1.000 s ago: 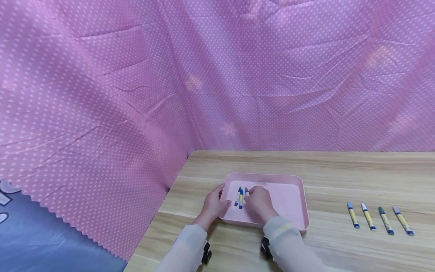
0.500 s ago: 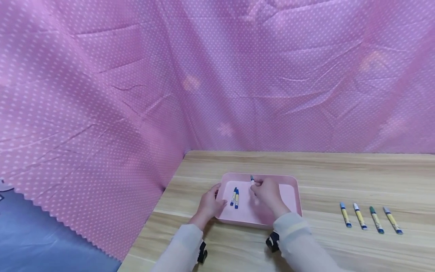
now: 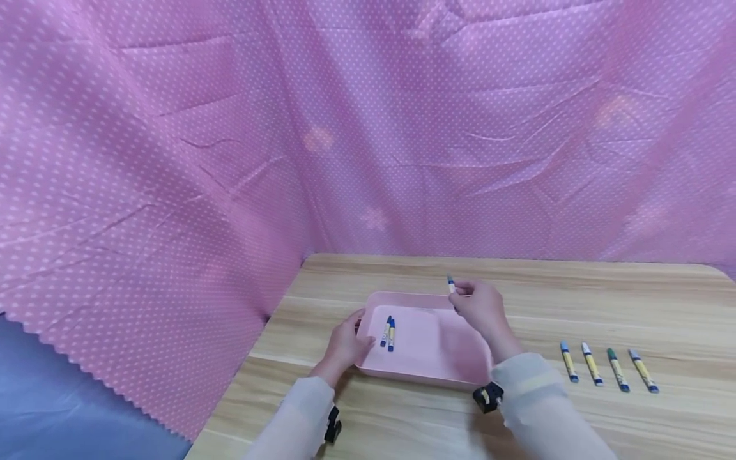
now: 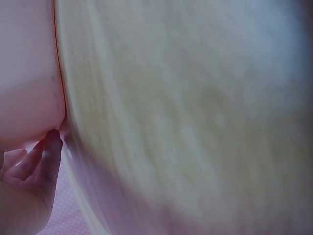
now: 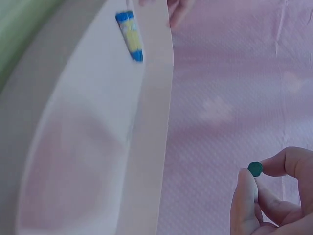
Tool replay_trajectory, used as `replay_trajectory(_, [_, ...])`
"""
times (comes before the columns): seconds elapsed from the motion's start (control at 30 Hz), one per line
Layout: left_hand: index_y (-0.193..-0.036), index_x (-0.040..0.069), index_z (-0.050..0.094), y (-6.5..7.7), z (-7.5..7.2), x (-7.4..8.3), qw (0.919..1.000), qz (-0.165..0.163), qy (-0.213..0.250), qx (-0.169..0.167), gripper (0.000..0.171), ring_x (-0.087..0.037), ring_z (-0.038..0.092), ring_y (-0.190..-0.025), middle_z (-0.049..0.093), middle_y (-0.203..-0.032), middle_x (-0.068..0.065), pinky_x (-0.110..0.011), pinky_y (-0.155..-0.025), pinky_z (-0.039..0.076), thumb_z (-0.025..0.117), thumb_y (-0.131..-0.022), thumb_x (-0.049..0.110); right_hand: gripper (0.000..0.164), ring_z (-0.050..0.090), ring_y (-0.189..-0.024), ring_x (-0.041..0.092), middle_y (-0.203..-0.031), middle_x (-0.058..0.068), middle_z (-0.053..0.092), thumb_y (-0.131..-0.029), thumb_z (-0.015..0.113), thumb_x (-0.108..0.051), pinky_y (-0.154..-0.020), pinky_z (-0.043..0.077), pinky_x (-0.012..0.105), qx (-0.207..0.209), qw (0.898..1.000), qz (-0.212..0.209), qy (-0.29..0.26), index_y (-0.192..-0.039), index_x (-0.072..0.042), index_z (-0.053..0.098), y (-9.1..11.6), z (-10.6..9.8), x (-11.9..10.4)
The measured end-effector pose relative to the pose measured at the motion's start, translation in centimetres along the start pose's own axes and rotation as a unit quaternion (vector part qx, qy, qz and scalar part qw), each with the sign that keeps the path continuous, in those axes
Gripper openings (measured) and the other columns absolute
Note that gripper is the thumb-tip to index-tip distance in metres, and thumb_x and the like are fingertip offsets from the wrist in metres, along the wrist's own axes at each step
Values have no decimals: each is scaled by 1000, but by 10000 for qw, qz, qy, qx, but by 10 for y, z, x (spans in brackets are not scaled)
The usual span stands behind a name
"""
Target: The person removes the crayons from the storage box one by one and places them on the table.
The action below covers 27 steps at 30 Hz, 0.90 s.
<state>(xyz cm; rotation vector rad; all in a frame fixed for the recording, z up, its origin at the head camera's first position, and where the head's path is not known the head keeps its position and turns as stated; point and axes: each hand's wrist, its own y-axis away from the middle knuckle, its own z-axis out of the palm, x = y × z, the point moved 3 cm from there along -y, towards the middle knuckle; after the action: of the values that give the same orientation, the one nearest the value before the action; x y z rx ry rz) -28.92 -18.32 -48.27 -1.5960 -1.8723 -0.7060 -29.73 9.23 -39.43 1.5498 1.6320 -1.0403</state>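
Thumb inside and fingers outside, my left hand (image 3: 345, 343) holds the left rim of a pink rectangular tray (image 3: 424, 345). My right hand (image 3: 485, 311) pinches a crayon (image 3: 451, 283) between thumb and fingertips, above the tray's far right part. The tip of this crayon points away from me; its dark green end (image 5: 255, 169) faces the right wrist camera. Two blue-ended crayons with yellow wrappers (image 3: 391, 335) lie side by side at the tray's left. In the left wrist view, the left fingers (image 4: 51, 152) touch the tray's underside edge.
Right of the tray, several crayons (image 3: 591, 364) lie in a spaced row on the wooden table (image 3: 414, 421). Pink dotted cloth (image 3: 368, 128) hangs behind and left of the table. Each wrist carries a black camera mount (image 3: 487, 397).
My right hand has lifted the crayon from beside the other two and carried it right and away from me. The left hand stays on the rim; the view has shifted slightly right.
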Motion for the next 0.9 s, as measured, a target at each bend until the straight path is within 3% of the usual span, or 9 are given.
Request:
replay_trajectory(0.23, [-145,15,40,-2,2,-3,10000,31,0,-59,72,-33,44,-127,49,-139,-12,-47,-105,37,74,-82,12,39,67,-88,27,-112,21,63,-87,56,-12,-71,58,29,80,9991,220,341,-121,8,58,5,-36,14])
replay_trajectory(0.47, [-146,15,39,0,-1,-2,9999,-11,-12,-107,72,-32,43,-129,48,-140,-12,-47,-106,36,74,-83,12,41,68,-78,20,-109,22,64,-87,55,-14,-70,57,29,315,9972,332,585,-121,9,57,11,-73,32])
replay_trajectory(0.9, [-144,10,40,-2,-1,0,9989,326,-320,-65,71,-35,49,-122,53,-133,-16,-47,-105,38,74,-82,13,45,67,-80,22,-112,24,61,-90,53,-17,-67,58,29,249,9945,550,858,-126,11,53,26,-110,72])
